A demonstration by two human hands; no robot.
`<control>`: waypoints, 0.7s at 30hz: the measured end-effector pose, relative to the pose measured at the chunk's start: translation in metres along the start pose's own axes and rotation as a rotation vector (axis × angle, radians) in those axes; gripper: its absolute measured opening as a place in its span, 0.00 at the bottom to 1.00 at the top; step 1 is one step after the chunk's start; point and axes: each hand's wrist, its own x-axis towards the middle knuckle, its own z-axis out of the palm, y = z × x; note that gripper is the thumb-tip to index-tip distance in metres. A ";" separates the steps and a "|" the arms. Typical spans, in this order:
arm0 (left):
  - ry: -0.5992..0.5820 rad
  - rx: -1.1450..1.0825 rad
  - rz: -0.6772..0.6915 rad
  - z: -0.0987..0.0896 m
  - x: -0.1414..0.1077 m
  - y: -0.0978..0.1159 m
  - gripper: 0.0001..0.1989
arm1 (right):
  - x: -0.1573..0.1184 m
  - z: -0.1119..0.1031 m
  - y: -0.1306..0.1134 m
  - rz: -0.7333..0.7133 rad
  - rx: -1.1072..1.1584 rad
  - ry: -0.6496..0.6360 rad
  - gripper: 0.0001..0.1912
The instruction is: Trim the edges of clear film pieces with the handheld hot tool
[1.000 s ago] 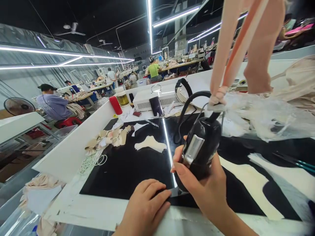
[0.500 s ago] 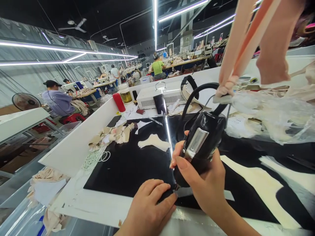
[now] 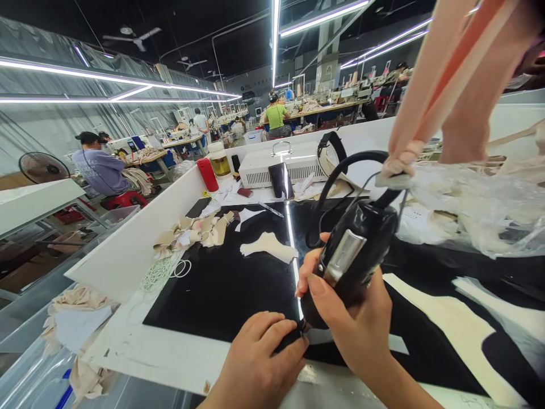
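My right hand grips a black corded power tool with a metal plate on its side. The tool leans, and its lower end sits close to the black sheet. My left hand rests at the sheet's near edge with its fingers spread, fingertips beside the tool's foot; whatever lies under them is dark and hard to make out. A translucent strip shows partly behind my right hand. Knotted peach fabric bands come down to the tool's cord. The black sheet lies under the work.
Cream cut pieces lie on the sheet. At the left are beige scraps and pale green cord. Behind stand a white vented box, a phone and a red container. Plastic bags sit right. Other people work farther off.
The camera view has shifted slightly. The tool and my right hand appear a little lower and farther right, and the peach bands have swayed. My left hand stays nearly in place.
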 end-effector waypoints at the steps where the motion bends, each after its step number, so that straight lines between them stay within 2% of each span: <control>1: 0.006 -0.006 0.001 -0.001 0.000 0.000 0.11 | 0.000 -0.001 0.000 0.001 0.005 -0.001 0.13; 6: 0.041 -0.073 -0.054 -0.006 0.000 0.002 0.11 | -0.002 -0.009 -0.001 -0.011 0.132 -0.064 0.16; 11: -0.001 -0.114 -0.107 -0.005 -0.002 0.001 0.09 | -0.007 -0.014 0.000 0.015 0.193 -0.110 0.19; 21: -0.056 -0.094 -0.104 -0.003 -0.001 0.002 0.12 | -0.008 -0.016 0.002 0.026 0.095 -0.104 0.21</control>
